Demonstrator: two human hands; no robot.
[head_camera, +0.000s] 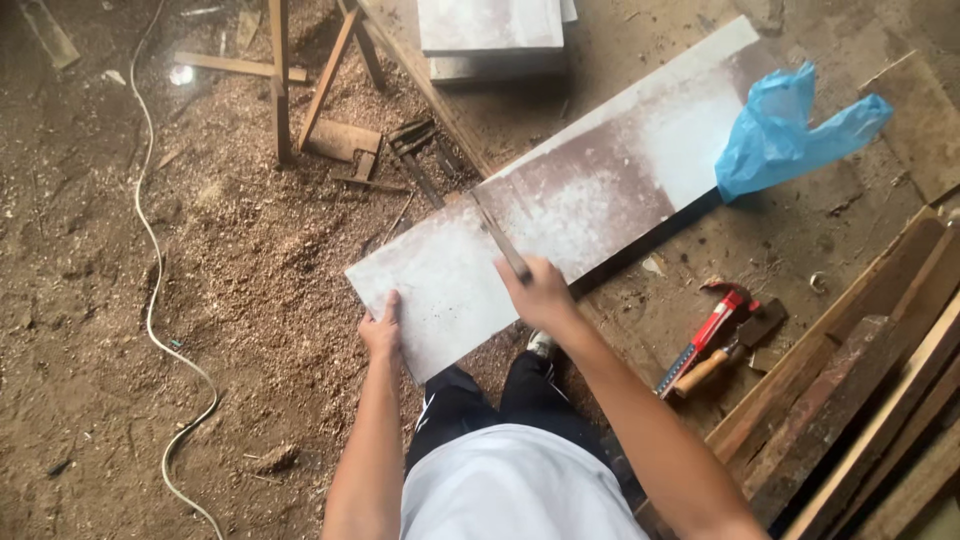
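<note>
Resting flat on the sawdust-covered floor (200, 300), a long pale board (560, 205) runs diagonally from lower left to upper right of the head view. The left hand (382, 328) presses on the near left corner of the board, fingers laid over its edge; its grip is closed on the board edge. The right hand (540, 293) sits on the near long edge of the board, its grip clenched around a narrow straight metal tool (497, 238). The tool lies across the board face, angled from the hand up and to the left; its exact kind cannot be told. The person's dark trousers (490, 400) and white shirt (515, 485) show below the board, between the two forearms.

Surrounding items:
- A blue plastic bag (785, 130) lies on the far end of the board.
- A red-handled hammer (712, 335) and a wooden-handled tool (715, 365) lie side by side on the floor, to the right of the right forearm.
- Stacked timber planks (860, 400) occupy the lower right corner.
- A white cable (150, 290) winds over the sawdust at left.
- Wooden offcuts (335, 135) and a thin wooden frame (280, 80) lie beyond the board at upper left.
- Pale slabs (490, 30) are stacked at the top centre.
</note>
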